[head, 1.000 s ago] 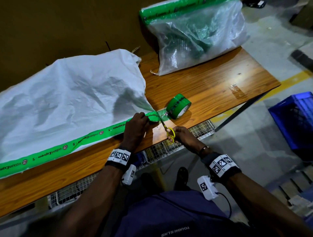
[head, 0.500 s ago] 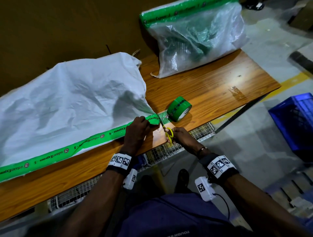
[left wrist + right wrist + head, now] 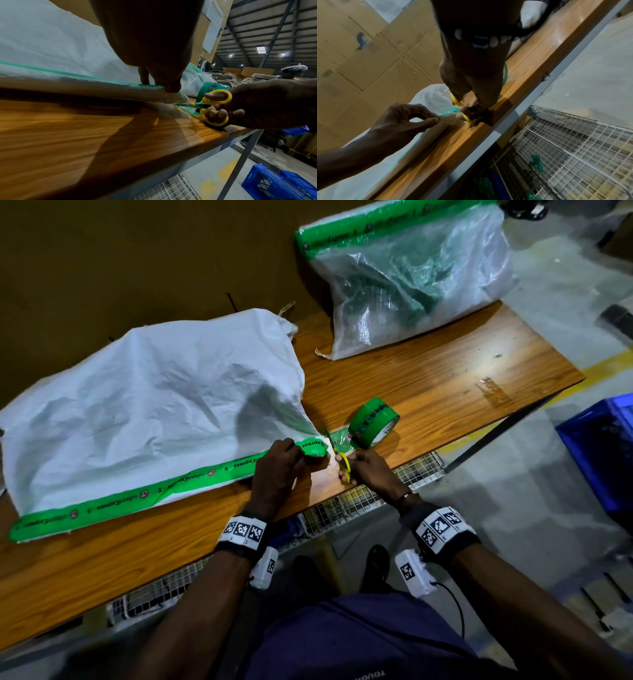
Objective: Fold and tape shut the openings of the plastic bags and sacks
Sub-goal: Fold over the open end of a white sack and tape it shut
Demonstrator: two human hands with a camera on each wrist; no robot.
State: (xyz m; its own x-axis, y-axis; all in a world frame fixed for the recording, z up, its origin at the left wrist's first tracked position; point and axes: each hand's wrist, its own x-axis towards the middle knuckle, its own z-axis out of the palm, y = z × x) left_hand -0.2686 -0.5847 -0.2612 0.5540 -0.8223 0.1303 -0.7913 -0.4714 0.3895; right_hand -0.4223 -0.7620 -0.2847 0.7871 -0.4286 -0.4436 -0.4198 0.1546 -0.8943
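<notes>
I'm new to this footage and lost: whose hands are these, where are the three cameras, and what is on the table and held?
No machine: a person wears one camera on the head and one on each wrist. On the brown wooden table lie a big white woven sack edged with green printed tape, a clear plastic bag and a green tape roll. The left hand pinches the sack's taped corner. The right hand grips yellow-handled scissors, their blades at the tape between sack and roll.

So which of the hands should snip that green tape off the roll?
The right hand: it already holds the yellow scissors, blades at the green tape beside the roll. The left hand is busy pinching the sack's taped edge.
</notes>
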